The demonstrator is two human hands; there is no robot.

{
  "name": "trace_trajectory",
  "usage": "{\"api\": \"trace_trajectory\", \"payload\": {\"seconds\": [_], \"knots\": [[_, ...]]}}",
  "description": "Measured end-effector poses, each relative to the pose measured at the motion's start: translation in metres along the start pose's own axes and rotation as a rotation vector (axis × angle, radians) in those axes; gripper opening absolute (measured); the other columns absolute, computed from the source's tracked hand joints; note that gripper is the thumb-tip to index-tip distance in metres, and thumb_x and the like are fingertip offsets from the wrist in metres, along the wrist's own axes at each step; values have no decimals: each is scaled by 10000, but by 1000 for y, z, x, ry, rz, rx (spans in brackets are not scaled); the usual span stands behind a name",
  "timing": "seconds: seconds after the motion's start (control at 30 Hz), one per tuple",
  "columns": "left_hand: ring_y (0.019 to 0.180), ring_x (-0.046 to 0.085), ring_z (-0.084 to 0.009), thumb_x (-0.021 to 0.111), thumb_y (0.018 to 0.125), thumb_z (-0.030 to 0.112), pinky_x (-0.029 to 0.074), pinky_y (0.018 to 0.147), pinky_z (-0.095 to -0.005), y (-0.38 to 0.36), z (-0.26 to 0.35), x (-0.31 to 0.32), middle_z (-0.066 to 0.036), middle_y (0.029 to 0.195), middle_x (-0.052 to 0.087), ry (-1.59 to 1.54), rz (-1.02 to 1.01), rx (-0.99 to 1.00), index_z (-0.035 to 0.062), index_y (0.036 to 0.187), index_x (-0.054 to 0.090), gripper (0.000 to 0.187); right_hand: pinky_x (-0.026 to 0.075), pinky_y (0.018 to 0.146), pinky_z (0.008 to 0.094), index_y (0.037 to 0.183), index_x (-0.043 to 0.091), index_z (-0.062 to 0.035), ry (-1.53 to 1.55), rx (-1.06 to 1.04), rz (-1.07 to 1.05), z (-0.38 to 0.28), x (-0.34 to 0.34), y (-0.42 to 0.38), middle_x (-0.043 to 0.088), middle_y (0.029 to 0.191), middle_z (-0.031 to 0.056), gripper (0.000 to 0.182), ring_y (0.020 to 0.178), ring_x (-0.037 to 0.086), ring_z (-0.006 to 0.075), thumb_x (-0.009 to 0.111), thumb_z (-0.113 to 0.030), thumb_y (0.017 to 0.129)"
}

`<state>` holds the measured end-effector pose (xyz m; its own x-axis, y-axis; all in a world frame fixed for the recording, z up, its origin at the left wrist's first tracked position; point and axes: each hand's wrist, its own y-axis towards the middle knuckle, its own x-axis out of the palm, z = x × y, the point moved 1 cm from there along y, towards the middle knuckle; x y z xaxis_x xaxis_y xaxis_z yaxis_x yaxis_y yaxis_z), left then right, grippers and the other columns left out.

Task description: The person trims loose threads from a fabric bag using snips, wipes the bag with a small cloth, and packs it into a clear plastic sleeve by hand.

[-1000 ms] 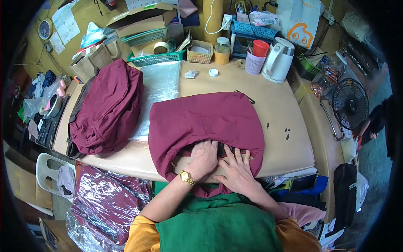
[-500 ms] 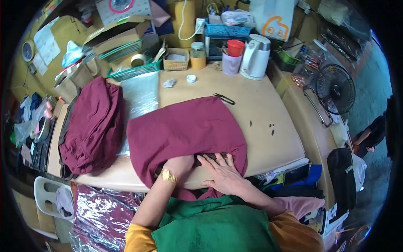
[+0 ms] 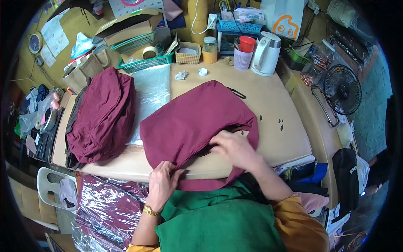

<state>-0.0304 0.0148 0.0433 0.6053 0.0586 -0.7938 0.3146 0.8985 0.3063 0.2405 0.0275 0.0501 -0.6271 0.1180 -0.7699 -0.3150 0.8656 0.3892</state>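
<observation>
A maroon cloth bag (image 3: 193, 113) lies on the tan tabletop, its open mouth facing me and its strap (image 3: 210, 184) looping along the table's front edge. My left hand (image 3: 163, 182), with a gold watch (image 3: 150, 211) at the wrist, is closed on the bag's near left edge. At the mouth's right side, my right hand (image 3: 236, 148) has bent fingers pinching the rim. Dark lining shows inside the opening. Thread snips (image 3: 238, 93) poke out from behind the bag's far edge, partly covered by it.
Folded maroon bags (image 3: 100, 117) are piled at the left beside clear plastic sleeves (image 3: 153, 92). Along the back stand a green basket (image 3: 147, 63), a jar (image 3: 210, 50), a purple cup (image 3: 242, 60) and a white kettle (image 3: 265, 54). A black fan (image 3: 342, 89) is at the right.
My left hand has come out of the bag's mouth and moved to its near left edge. My right hand has gone from lying flat to pinching the rim. The bag has turned slightly.
</observation>
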Motion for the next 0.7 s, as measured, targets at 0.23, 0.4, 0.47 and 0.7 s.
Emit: {"api": "trace_trajectory", "payload": {"seconds": [0.23,0.4,0.47,0.7], "knots": [[587,635,-226,837,771,136,489,552,-336,0,15,13,-132,681,655,-251,71,-77,-6,772,635,247,570,697,358,1019,619,33,627,317,-132,-55,80,-16,699,884,181,252,815,724,260,752,-112,862],[628,660,-197,831,780,121,510,581,-329,-3,13,7,-136,723,682,-308,11,-135,-18,855,670,226,552,702,358,1027,629,30,627,222,79,-60,84,-22,664,872,153,162,792,685,265,687,-30,889],[692,678,-299,818,775,100,530,640,-361,-4,11,9,-166,777,675,-424,-58,-181,-11,1027,674,311,513,710,381,1033,644,27,151,-49,174,-60,83,-20,611,846,128,152,798,633,284,656,-13,886],[724,687,-332,768,773,23,536,658,-392,0,11,12,-159,772,667,-245,-185,-94,2,1157,568,433,494,732,409,880,684,-32,137,-50,98,-50,79,-20,607,842,119,99,808,622,309,624,-110,891]]}}
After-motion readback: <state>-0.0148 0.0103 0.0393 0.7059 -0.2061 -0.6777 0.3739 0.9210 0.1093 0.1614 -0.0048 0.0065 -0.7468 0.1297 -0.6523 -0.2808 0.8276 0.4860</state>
